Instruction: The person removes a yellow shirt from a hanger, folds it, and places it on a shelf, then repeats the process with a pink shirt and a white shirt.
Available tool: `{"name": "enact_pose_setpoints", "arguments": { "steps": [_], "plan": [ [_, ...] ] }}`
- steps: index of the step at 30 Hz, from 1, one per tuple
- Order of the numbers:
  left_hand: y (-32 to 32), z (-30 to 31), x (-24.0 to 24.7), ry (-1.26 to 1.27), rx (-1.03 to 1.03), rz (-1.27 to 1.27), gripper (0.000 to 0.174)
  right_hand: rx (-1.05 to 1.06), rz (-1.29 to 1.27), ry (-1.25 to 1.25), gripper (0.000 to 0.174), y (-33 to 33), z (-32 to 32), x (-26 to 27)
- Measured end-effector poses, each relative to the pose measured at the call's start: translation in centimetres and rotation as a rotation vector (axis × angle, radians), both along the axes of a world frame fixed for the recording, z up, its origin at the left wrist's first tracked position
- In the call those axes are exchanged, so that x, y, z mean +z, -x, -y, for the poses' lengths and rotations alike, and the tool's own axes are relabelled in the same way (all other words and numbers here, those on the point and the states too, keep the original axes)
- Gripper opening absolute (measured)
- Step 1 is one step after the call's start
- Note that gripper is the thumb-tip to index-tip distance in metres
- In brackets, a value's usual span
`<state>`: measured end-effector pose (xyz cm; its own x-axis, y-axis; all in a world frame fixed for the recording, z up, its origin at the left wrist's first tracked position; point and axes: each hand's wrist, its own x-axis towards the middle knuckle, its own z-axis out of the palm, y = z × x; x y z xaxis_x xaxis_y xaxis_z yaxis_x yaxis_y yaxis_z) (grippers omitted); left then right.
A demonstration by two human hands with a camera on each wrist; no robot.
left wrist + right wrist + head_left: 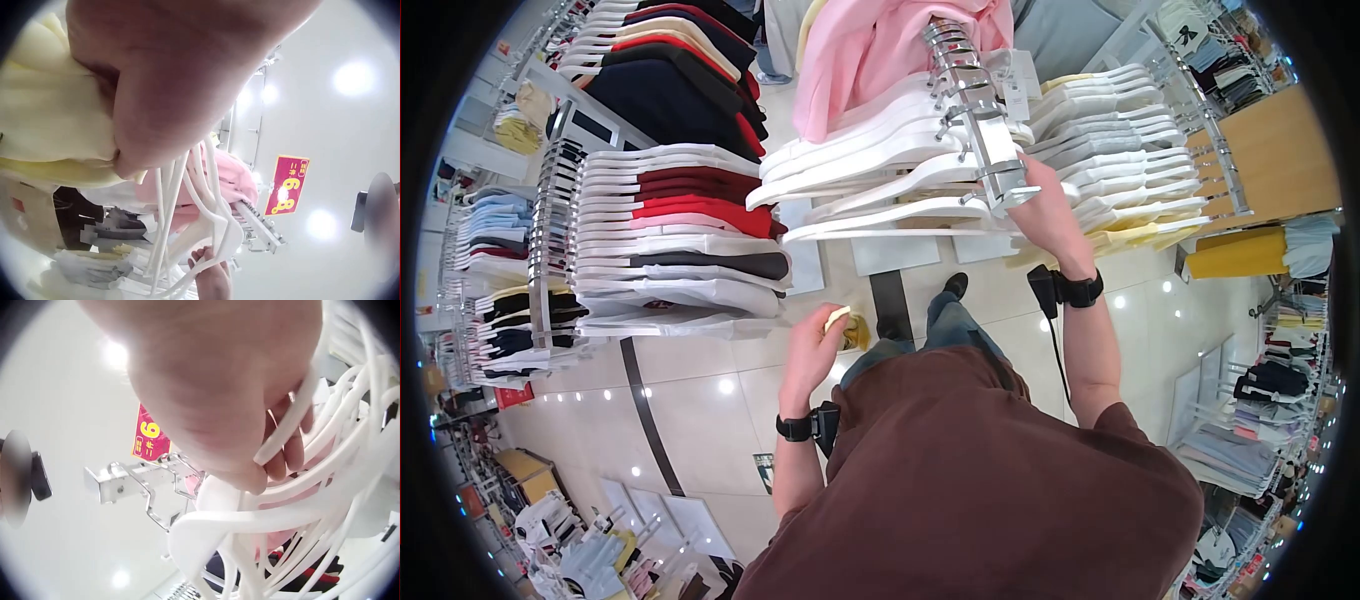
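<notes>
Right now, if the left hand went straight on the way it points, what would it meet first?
Likely the white hangers, ahead of the left hand in the head view. Depth is unclear; it might pass beneath them.

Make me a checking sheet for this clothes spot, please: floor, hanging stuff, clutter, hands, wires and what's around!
Surface: pale tiled floor with dark stripes.
Job's things: white hangers on a metal rail; pale-yellow cloth.
Clutter: tightly hung clothes on both sides.
Hands: left hand holds the cloth; right hand grips a hanger near the rail's end.
Cables: one black cable from the right wrist's device.
Surroundings: red-and-yellow sign, bright lights.
</notes>
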<state>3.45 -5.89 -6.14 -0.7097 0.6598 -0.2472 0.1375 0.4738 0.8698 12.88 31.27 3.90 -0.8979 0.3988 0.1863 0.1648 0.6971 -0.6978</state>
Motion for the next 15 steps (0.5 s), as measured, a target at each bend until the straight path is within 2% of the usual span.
{"name": "enact_pose_setpoints", "arguments": {
  "steps": [2,6,9,13,15],
  "plan": [
    [-0.3,-0.3,-0.3,0.016,-0.022,-0.036,0.023,-0.121,-0.082,0.050,0.028,-0.5,0.6,0.9],
    [-0.4,-0.5,-0.6,0.025,-0.116,0.019,0.025,-0.131,-0.169,0.136,0.024,-2.4,-0.4,1.4],
    [-0.2,-0.6,-0.2,0.029,-0.132,0.048,0.029,-0.360,-0.146,0.050,0.023,-5.3,0.5,4.3],
    [0.1,-0.8,0.8,-0.005,-0.143,0.077,0.037,-0.510,-0.205,-0.042,0.023,-9.9,0.3,4.9],
    [0.4,-1.1,0.8,-0.069,-0.181,0.018,0.036,-0.678,-0.144,-0.157,0.022,-12.4,0.0,5.0]
  ]
}}
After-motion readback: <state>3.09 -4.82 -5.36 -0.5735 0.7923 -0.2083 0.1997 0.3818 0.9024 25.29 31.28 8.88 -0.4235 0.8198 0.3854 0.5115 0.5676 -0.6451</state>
